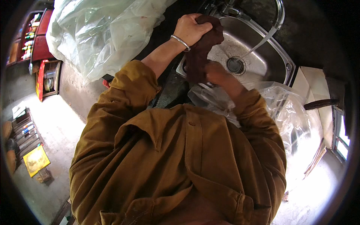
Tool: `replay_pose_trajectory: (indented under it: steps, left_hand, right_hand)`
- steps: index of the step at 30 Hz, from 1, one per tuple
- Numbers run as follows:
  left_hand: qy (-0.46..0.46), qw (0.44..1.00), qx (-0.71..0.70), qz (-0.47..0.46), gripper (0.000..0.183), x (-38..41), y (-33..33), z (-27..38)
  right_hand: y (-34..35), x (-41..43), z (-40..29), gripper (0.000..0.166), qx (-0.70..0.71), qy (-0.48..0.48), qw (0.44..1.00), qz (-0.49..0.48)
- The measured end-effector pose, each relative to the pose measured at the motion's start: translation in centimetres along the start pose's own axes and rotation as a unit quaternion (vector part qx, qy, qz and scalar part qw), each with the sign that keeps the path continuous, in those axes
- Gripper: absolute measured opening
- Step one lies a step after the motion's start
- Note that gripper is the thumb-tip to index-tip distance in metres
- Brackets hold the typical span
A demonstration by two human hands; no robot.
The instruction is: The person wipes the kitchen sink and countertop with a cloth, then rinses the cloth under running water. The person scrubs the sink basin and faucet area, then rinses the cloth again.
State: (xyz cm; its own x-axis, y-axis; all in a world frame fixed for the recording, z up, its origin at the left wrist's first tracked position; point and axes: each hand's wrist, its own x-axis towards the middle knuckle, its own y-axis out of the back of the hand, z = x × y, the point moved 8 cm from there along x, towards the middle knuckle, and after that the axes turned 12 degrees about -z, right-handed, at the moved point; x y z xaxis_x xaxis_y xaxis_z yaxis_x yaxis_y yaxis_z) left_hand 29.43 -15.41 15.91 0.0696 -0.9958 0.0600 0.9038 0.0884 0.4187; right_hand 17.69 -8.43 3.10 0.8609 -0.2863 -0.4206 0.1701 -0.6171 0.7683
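My left hand (194, 28), with a silver bangle (180, 42) at its wrist, grips the upper part of a dark brown cloth (201, 53). Lower down, my right hand (216, 73) is closed on the same cloth and looks blurred. The cloth hangs bunched over the left edge of a stainless steel sink (247, 53). From a curved chrome faucet (280, 14), a stream of water (261, 42) runs onto the drain strainer (235, 64). Part of the sink's near rim is hidden by my right forearm and clear plastic.
A large translucent plastic sheet (107, 36) bulges at the upper left. Clear plastic (289, 109) also covers the area by my right arm. Farther left are a red cabinet (42, 36) with bottles and a yellow board (36, 160) near the floor.
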Motion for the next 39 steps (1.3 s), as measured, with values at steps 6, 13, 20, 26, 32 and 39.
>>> replay_pose_trajectory:
  steps: [6, 13, 20, 26, 32, 39]
  left_hand:
    - [-0.001, 0.998, 0.012, 0.058, 0.040, 0.7, 0.8, 1.6]
    - [-0.034, 0.997, 0.023, 0.070, 0.037, 0.5, 1.3, 2.5]
    - [-0.064, 0.998, 0.022, 0.021, 0.041, 2.3, -0.6, 6.0]
    - [-0.052, 0.997, -0.040, -0.030, 0.025, 0.3, -1.4, 1.0]
    - [0.016, 0.997, 0.080, -0.015, 0.025, -3.8, 0.0, -3.4]
    - [-0.130, 0.956, 0.207, -0.161, 0.030, -7.4, -7.7, -4.9]
  right_hand:
    - [0.7, 2.6, 1.0, 0.027, 0.052, -0.085, 0.993, 0.062]
    - [0.4, 0.6, -0.4, 0.037, 0.097, 0.015, 0.993, -0.065]
    - [-0.8, 4.4, 3.5, 0.035, 0.297, 0.015, 0.933, 0.200]
    - [-0.2, 1.0, -1.2, 0.019, 0.258, 0.129, 0.938, 0.192]
    - [-2.3, -6.9, 8.7, 0.017, 0.094, -0.133, 0.987, -0.016]
    - [1.4, -8.9, 16.8, 0.019, 0.859, -0.024, 0.373, 0.350]
